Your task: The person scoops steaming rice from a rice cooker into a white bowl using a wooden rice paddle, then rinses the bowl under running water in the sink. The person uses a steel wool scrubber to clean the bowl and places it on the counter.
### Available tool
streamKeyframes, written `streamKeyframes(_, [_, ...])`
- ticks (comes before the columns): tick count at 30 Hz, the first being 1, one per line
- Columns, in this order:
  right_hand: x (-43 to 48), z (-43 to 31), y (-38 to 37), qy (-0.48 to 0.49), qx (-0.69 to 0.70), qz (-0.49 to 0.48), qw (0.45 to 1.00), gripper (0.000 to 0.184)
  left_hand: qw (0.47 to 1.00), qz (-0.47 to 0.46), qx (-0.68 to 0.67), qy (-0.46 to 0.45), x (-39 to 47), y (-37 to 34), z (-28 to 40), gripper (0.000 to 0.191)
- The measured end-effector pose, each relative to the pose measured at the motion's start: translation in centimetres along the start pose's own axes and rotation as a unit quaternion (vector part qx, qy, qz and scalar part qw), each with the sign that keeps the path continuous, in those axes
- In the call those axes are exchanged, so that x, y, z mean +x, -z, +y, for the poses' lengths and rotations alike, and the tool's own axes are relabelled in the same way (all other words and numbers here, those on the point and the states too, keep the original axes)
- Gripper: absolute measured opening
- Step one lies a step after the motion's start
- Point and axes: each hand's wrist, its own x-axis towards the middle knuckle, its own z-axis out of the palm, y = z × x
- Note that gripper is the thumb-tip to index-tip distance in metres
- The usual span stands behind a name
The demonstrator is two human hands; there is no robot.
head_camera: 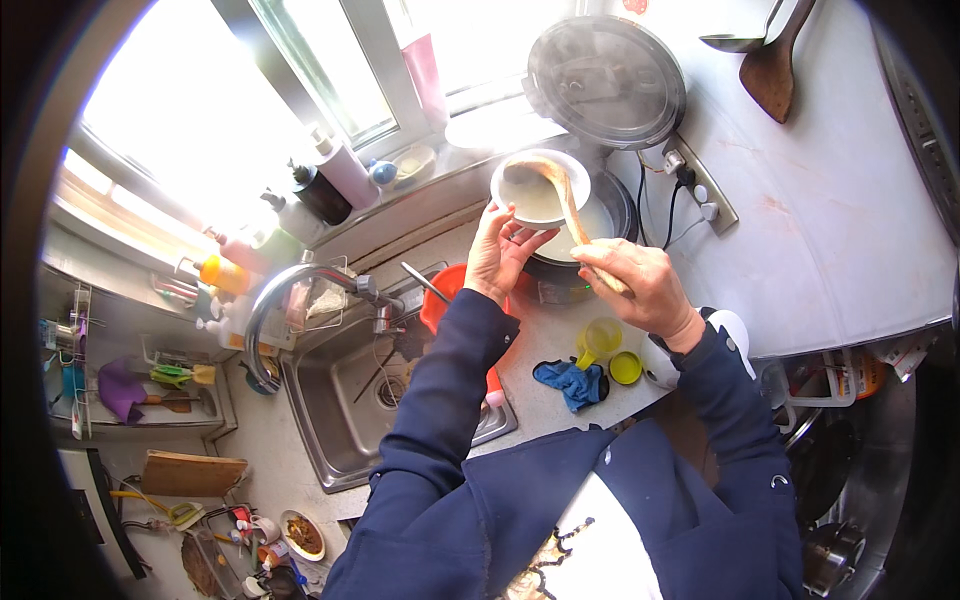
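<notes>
My left hand (501,251) grips a white bowl (579,180) from below and the side, holding it above a dark rice cooker (626,217). Pale, cloudy liquid fills part of the bowl. In my right hand (637,281) is the handle of a wooden ladle (568,202), whose head lies inside the bowl's rim. More whitish liquid (596,223) shows in the cooker's pot, partly hidden by the bowl and ladle. The cooker's lid (607,82) stands raised behind, with steam in front of it.
Left of the cooker are a red-orange basin (444,289) and a steel sink (337,420) with a curved faucet (262,307). A blue cloth (574,384) and a yellow-green cup (600,341) lie near the counter's front. Power cords (670,217) run to a wall socket strip (712,199).
</notes>
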Motion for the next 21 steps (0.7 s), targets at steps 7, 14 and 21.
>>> streamKeyframes(7, [0.1, 0.0, 4.3, -0.091, 0.142, -0.053, 0.984, 0.029, 0.999, -0.005, 0.021, 0.028, -0.1, 0.5, 1.6, 0.047])
streamKeyframes(14, [0.2, 0.0, 3.5, -0.14, 0.115, 0.011, 0.983, 0.027, 0.999, -0.036, 0.009, 0.032, 0.0, 0.7, 0.8, 0.05])
streamKeyframes(21, [-0.2, 0.5, 5.8, -0.164, 0.205, -0.061, 0.963, 0.026, 0.998, -0.045, 0.022, 0.036, 0.0, 1.6, 1.9, 0.054])
